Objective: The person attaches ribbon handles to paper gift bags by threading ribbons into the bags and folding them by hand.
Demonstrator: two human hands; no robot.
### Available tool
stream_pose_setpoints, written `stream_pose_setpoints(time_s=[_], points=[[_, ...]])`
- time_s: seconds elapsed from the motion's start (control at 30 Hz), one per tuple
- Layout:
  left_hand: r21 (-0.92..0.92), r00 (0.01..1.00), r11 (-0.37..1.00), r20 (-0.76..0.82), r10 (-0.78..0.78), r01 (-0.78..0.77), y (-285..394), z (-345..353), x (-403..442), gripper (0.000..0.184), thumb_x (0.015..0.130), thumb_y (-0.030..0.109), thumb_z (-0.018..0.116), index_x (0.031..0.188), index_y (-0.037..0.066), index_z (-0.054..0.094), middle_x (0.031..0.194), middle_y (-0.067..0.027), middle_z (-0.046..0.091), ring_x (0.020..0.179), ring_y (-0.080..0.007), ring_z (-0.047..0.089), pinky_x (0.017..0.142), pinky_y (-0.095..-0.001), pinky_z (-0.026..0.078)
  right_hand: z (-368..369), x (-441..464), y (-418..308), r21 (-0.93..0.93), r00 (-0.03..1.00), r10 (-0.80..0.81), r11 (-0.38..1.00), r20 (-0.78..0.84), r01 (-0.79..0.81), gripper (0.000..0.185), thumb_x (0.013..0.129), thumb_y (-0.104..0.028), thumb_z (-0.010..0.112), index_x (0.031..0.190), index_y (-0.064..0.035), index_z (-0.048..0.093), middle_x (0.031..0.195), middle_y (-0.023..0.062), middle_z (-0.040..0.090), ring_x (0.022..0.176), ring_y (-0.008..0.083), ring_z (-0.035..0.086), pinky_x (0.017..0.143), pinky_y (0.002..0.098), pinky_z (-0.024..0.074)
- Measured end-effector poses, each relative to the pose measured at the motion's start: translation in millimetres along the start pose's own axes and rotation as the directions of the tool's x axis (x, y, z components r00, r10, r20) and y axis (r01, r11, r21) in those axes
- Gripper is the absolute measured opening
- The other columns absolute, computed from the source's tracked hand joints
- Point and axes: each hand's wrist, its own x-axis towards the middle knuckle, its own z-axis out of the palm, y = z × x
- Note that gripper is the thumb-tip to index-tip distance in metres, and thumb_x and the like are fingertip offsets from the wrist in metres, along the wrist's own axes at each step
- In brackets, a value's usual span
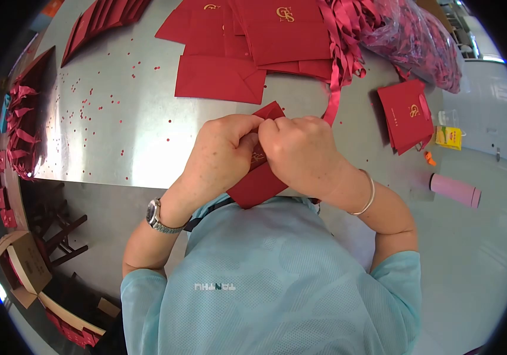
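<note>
A: Head view, only one. What could go wrong?

B: Paper creasing or tearing, I'd say. Left hand [217,155] and right hand [302,149] work close together on the top of the red bag [259,187]; an uneven tug could rip that edge.

A: Hand states?

B: Left: thumb and fingers together, clamped on the bag's upper part. Right: curled closed on it too, fingertips hidden. Can't tell if either has a cord.

A: Other risks?

B: Ribbon strand [333,99] hangs right by the right hand. Could snag and drag the ribbon bundle [348,35]. Red specks [169,121] on the metal table [147,155] could stick to the paper. Weak grip, and the bag might slide toward the lap.

A: Where's the bag, and how's it look?

B: Between the hands, at the table's near edge, lower end by the shirt [265,254]. Deep red, flat-looking, tilted, gold print [257,157] partly covered by fingers. Bag stack [292,44] beyond matches its colour. Any tear under the fingers: can't tell.
</note>
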Motion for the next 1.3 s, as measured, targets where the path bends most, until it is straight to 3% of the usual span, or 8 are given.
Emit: stream_pose_setpoints(time_s=[0.2,0.27,0.4,0.47,0.57,0.63,0.77,1.3], points=[[0.156,0.988,0.982,-0.093,0.124,-0.109,-7,3,-2,0.014,0.083,-0.001,0.055,0.093,-0.002,0.065,0.085,-0.0221,0.065,0.079,-0.0402,0.063,0.07,-0.0424,0.052,-2,11,14,0.475,0.921,0.292,0.792,0.259,-0.384,0.011,0.08,-0.007,0.061,0.081,0.0035,0.065,0.073,0.0188,0.067,0.062,0.0293,0.066,0.056,0.0326,0.0517],[0.179,0.988,0.977,-0.089,0.13,-0.113,-4,2,-3,0.014,0.082,-0.001,0.055,0.092,-0.002,0.064,0.085,-0.0223,0.065,0.079,-0.0408,0.063,0.069,-0.0432,0.051,-3,11,14,0.699,0.744,0.4,0.284,0.535,-0.656,0.011,0.079,-0.006,0.061,0.081,0.0032,0.065,0.071,0.0184,0.066,0.062,0.0303,0.066,0.056,0.0312,0.0518],[0.207,0.982,0.967,-0.086,0.17,-0.149,-10,4,-2,0.013,0.082,-0.001,0.055,0.091,-0.002,0.064,0.084,-0.0225,0.064,0.078,-0.0412,0.062,0.067,-0.0446,0.051,8,4,9,0.639,0.848,0.384,0.559,0.365,-0.528,0.01,0.081,-0.007,0.062,0.082,0.0029,0.065,0.072,0.0161,0.067,0.06,0.0236,0.066,0.055,0.0304,0.0514],[0.175,0.986,0.974,-0.063,0.154,-0.141,-6,3,-3,0.012,0.082,-0.002,0.056,0.091,-0.002,0.064,0.084,-0.0224,0.064,0.077,-0.0412,0.062,0.067,-0.0449,0.051,6,-4,-1,0.026,0.999,-0.008,1.0,0.034,0.007,0.015,0.079,-0.009,0.06,0.074,0.0042,0.065,0.065,0.0152,0.066,0.054,0.0263,0.064,0.051,0.0325,0.0503],[0.156,0.985,0.976,-0.069,0.161,-0.149,-4,3,-7,0.014,0.081,-0.002,0.056,0.092,-0.002,0.064,0.085,-0.0225,0.065,0.077,-0.0415,0.062,0.067,-0.0446,0.051,-4,8,11,0.364,0.947,0.219,0.883,0.236,-0.295,0.015,0.082,-0.011,0.067,0.081,0.0036,0.063,0.072,0.0144,0.068,0.058,0.0223,0.066,0.054,0.0305,0.0509],[0.173,0.977,0.97,-0.101,0.188,-0.169,-5,1,-7,0.015,0.081,-0.002,0.057,0.094,-0.002,0.065,0.085,-0.0226,0.065,0.078,-0.0417,0.062,0.067,-0.044,0.051,-16,15,15,0.659,0.767,0.356,0.393,0.533,-0.641,0.018,0.085,-0.011,0.071,0.09,0.003,0.061,0.074,0.0124,0.068,0.062,0.0168,0.066,0.058,0.0278,0.0511],[0.077,0.998,0.996,-0.029,0.057,-0.055,-4,-4,-4,0.021,0.087,0.003,0.06,0.106,-0.003,0.067,0.093,-0.0182,0.071,0.084,-0.0295,0.069,0.075,-0.0333,0.053,-3,2,7,0.574,0.89,0.399,0.685,0.22,-0.449,0.02,0.086,-0.008,0.069,0.1,0.0025,0.059,0.074,0.01,0.067,0.066,0.0129,0.065,0.062,0.0263,0.0516],[0.023,0.97,0.978,0.137,0.202,-0.207,-36,-7,31,0.022,0.076,0.014,0.065,0.094,0.006,0.074,0.091,-0.0154,0.071,0.084,-0.0315,0.067,0.076,-0.0392,0.053,-1,-10,7,0.69,0.811,0.415,0.438,0.413,-0.576,0.022,0.084,0.004,0.067,0.097,-0.0004,0.051,0.068,0.003,0.06,0.063,0.0073,0.057,0.059,0.0215,0.0449]])
